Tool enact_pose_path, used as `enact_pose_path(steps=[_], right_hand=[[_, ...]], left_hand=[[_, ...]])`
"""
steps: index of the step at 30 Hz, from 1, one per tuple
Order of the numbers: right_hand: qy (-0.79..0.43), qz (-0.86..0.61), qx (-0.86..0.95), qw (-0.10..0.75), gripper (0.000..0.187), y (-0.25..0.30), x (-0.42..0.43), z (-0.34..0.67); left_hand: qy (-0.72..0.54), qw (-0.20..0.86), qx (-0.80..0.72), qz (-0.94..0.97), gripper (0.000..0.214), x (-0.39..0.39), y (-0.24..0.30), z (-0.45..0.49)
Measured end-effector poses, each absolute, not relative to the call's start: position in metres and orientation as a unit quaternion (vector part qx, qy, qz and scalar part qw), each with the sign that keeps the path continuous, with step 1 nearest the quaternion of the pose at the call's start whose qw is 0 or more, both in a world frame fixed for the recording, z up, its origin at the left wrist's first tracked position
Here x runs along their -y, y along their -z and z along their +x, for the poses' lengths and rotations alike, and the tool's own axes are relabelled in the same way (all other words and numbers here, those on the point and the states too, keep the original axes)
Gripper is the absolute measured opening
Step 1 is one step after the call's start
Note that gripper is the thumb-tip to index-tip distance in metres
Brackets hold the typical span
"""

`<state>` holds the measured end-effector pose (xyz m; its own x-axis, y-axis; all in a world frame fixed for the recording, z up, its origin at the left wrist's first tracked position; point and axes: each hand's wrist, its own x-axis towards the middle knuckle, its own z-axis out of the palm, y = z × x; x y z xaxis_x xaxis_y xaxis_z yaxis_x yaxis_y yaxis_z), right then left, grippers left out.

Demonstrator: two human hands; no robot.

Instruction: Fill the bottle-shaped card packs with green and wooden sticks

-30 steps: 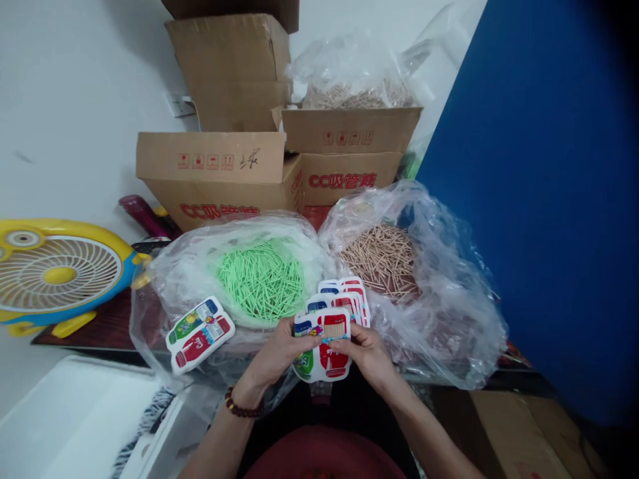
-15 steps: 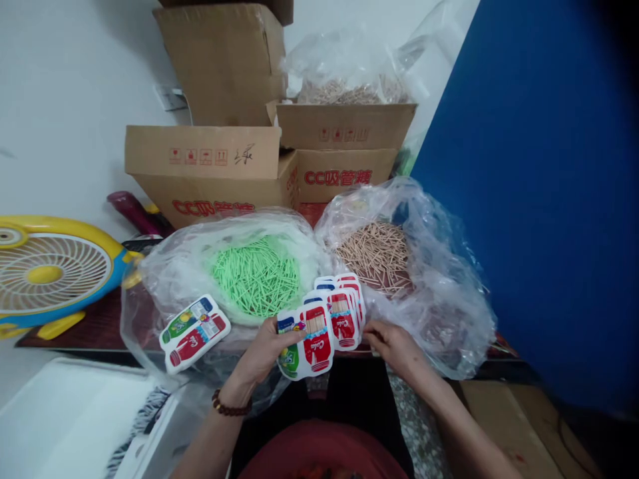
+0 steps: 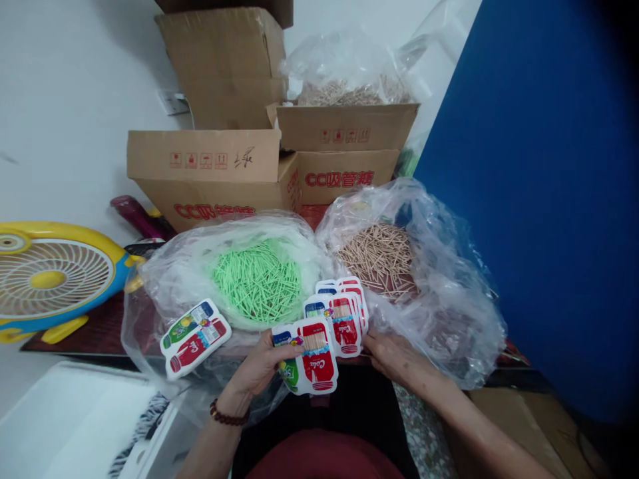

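Note:
My left hand holds a bottle-shaped printed pack, red and green, with tan sticks in its red half. My right hand rests at the front edge of the table beside a stack of the same packs; whether its fingers grip anything is unclear. Behind the stack, an open plastic bag holds green sticks, and a second bag to the right holds tan sticks. One more pack lies on the plastic at the left.
Cardboard boxes stand behind the bags, one with a bag of tan sticks on top. A yellow and blue fan lies at the left. A blue panel fills the right side. A white bin sits at lower left.
My right hand let go of the pack and moved right to the table edge beside the stack. My left hand keeps the pack and has shifted it slightly left and down.

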<state>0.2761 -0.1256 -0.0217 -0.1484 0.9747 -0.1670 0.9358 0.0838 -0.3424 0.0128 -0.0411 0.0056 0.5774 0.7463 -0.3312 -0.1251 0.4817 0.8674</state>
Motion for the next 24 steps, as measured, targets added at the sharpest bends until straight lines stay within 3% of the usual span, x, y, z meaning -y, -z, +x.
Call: enact_pose_path(steps=[4, 9, 19, 21, 24], right_hand=[[-0.181, -0.624, 0.758, 0.054, 0.032, 0.035, 0.122, 0.275], [-0.271, -0.572, 0.765, 0.12, 0.022, 0.023, 0.119, 0.301], [-0.293, -0.677, 0.595, 0.321, 0.006, 0.007, 0.064, 0.373], [-0.301, -0.677, 0.561, 0.369, 0.016, 0.01, 0.054, 0.368], [-0.328, -0.653, 0.535, 0.424, 0.046, 0.012, 0.047, 0.352]], left_hand=[[-0.266, 0.773, -0.366, 0.445, 0.029, 0.037, -0.004, 0.023], [-0.266, 0.748, -0.376, 0.478, 0.03, 0.03, -0.001, 0.041], [-0.278, 0.731, -0.403, 0.476, 0.029, 0.018, 0.004, 0.071], [-0.28, 0.724, -0.411, 0.478, 0.028, 0.014, 0.005, 0.075], [-0.277, 0.722, -0.412, 0.482, 0.026, 0.011, 0.004, 0.076]])
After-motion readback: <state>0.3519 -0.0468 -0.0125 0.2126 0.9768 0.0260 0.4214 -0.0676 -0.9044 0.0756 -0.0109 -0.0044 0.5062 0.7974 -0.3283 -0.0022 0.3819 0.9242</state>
